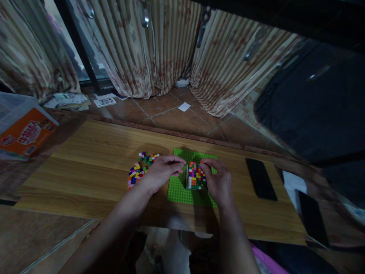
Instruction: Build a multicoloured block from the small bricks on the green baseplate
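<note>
Green studded plastic made up the baseplate [176,194] on the wooden counter [94,156], and from where I stood I could see the block of coloured bricks [195,179] sitting on it, right of its middle, between the person's two hands. A loose heap of small bricks [136,171] lay on the counter to the left, partly behind the left hand [162,172].

It looked to me like close fingertip work at the far edge of the block. Done well, I judged, it called for light pressure from both sides, one hand steadying while the other worked, and any push going straight down so that the rows stayed square. A sideways shove could have knocked small pieces out of line.

As for the grip, the left thumb and forefinger were drawn nearly together just beside the block's far left corner; whether they pinched a tiny brick I could not tell. The right hand [221,182] was curled in at the other side, its fingertips at the far right corner, seemingly against it. How wide that grip stood, or whether it held anything, was too small and dim to make out.
</note>
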`<state>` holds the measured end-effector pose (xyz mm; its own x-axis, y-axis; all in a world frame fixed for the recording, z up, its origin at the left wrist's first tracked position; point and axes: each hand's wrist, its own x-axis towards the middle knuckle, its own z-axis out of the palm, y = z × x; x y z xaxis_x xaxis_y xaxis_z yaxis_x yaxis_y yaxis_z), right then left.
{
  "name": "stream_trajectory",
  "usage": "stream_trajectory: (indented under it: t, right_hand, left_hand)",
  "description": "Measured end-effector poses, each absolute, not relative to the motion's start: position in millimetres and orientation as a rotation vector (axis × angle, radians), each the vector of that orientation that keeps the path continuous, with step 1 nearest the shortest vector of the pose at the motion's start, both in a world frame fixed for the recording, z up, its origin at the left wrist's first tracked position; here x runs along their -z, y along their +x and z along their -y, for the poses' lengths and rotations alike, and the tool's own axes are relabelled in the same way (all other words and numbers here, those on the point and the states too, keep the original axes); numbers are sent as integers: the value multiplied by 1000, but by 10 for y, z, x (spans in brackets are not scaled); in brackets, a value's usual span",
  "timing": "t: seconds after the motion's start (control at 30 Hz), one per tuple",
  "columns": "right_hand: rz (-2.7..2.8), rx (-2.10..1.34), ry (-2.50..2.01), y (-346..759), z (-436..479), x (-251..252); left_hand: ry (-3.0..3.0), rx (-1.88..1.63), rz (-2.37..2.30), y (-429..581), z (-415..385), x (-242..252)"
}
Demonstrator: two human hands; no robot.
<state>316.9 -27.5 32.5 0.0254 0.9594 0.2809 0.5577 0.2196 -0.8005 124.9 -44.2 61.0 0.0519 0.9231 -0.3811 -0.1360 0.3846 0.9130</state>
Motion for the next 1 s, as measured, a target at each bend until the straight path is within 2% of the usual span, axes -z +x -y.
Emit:
stream_trajectory:
  t: [0.33,1.0]
  right_hand:
    - [1744,-705,-1364,3147,154,-213]
    - [1523,-1073,-1456,3134,116,-227]
  left_hand:
    - [873,-976,-1259,1247,450,-594]
    - [838,-973,-1246,1282,458,-564]
